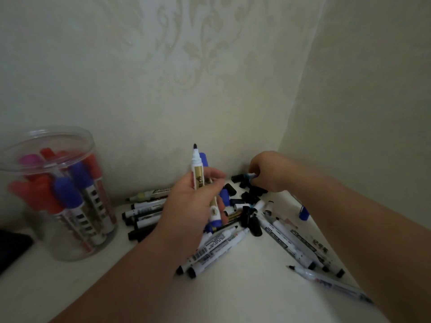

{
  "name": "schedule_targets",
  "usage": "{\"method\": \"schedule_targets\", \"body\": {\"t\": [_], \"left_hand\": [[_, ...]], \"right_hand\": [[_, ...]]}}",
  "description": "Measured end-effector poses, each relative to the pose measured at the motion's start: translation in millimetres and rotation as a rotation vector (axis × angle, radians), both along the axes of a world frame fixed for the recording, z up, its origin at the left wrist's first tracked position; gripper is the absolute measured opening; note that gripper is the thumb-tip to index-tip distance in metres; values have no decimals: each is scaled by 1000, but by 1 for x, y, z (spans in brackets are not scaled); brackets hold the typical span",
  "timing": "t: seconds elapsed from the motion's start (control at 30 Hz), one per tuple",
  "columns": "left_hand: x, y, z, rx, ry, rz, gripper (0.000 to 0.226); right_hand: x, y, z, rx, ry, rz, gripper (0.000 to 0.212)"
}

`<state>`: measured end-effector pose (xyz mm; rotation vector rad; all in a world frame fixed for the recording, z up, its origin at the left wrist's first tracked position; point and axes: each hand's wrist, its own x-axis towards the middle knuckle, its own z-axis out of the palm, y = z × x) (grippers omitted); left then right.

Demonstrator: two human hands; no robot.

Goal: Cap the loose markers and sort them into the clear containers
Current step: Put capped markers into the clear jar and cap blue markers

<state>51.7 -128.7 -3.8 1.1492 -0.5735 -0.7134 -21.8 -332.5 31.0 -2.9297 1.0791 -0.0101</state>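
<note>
Blue-nibbed marker [197, 169] stands tip-up at frame centre, your left hand [193, 206] wrapped round its barrel, while your right hand [268, 171] pinches what looks like a cap [243, 176] from the corner pile, clear container [70, 248] waiting far left.

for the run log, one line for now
left hand: grips uncapped blue marker | right hand: at black caps, grip unclear | clear container: part-filled

Dim, flat, greenish light with soft shadows — the clear container [56, 194] at left is blurred, and wide-angle distortion bends the wall corner [300, 89].
</note>
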Motion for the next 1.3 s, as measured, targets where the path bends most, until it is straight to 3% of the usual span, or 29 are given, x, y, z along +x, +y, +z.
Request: {"method": "schedule_targets", "body": {"t": [0.07,0.33,0.4,0.5,0.57,0.67,0.77,0.93,1.07,1.3], "left_hand": [[1,-1,-2,15,-9,-17,5],[-5,-1,-2,30,-65,-55,43],[-9,1,0,62,-143,-66,49],[-14,7,4,137,-298,-81,84],[-15,10,5,151,-349,-70,89],[-20,10,6,174,-423,-87,83],[-25,9,4,188,-466,-117,67],[-30,3,-9,180,-793,-58,43],[-31,4,-9,133,-885,-12,24],[-31,3,-11,83,-943,39,24]], "right_hand": [[6,-4,-6,-6,26,-17,21],[16,-15,-17,14,-17,-105,24],[12,-12,-14,37,-135,-102,31],[-4,4,2,108,-419,-116,37],[-21,22,15,359,-715,-172,28],[-54,50,28,1065,-1188,-231,16],[-84,68,27,1387,-1364,-223,17],[-110,80,9,1364,-1449,-233,15],[-115,76,0,1265,-1462,-205,18],[-108,86,-3,1202,-1544,-118,18]]}}
